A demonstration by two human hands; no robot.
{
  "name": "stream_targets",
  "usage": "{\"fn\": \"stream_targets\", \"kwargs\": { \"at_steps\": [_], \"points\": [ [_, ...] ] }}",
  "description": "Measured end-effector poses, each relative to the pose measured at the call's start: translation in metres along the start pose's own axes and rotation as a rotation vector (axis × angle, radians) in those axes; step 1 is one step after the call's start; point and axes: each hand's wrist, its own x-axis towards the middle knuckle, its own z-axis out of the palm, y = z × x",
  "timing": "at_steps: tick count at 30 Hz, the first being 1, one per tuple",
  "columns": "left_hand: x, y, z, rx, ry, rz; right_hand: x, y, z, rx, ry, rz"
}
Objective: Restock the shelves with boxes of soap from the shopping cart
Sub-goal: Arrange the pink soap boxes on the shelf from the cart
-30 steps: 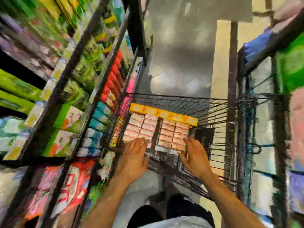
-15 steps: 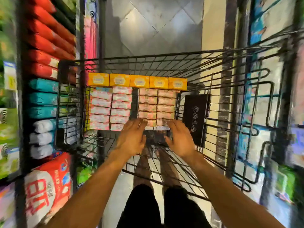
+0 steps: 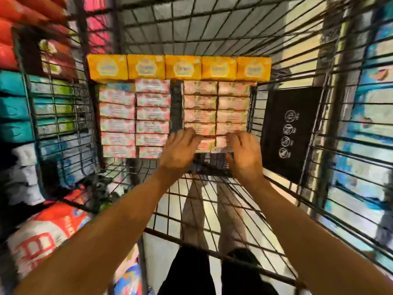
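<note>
Entry: shopping cart [image 3: 191,24], wire, in the aisle beside the shelves [image 3: 14,103].

Contents: a row of yellow boxes [image 3: 180,67] across the far end. Nearer me are the pink soap boxes, a left block [image 3: 136,116] and a right block [image 3: 214,103], all still in the cart.

Left hand [image 3: 180,151] and right hand [image 3: 244,155]: apart, one at each near corner of the right block, fingers bent down onto its nearest boxes. Blur hides whether either grip has closed, so I cannot tell.

Change: a moment ago my fingers lay flatter, just short of the stack. Now I lean in lower and they hook over the front row.

Reading: the pick-up is starting and nothing has been shelved yet.
</note>
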Motion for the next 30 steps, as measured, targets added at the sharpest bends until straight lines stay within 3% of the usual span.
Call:
{"fn": "stream_targets", "kwargs": {
  "at_steps": [7,11,15,21,26,30],
  "points": [
    [-0.009,-0.008,-0.008,-0.175,0.073,0.016,0.000,-0.004,-0.011,-0.057,-0.077,-0.010],
    [-0.035,-0.009,-0.042,-0.358,0.085,0.015,-0.011,-0.019,-0.052,0.090,-0.089,-0.040],
    [-0.075,0.002,-0.098,-0.658,0.149,-0.178,-0.033,-0.048,-0.109,0.567,-0.107,0.016],
    [-0.171,0.033,-0.201,-1.150,0.328,-0.541,-0.059,-0.101,-0.191,0.774,-0.154,0.088],
    [-0.266,0.062,-0.238,-1.492,0.679,-0.757,-0.076,-0.150,-0.237,0.854,-0.289,-0.001],
    [-0.339,0.087,-0.242,-1.611,1.000,-0.892,-0.094,-0.210,-0.251,0.980,-0.342,0.002]
  ]
}}
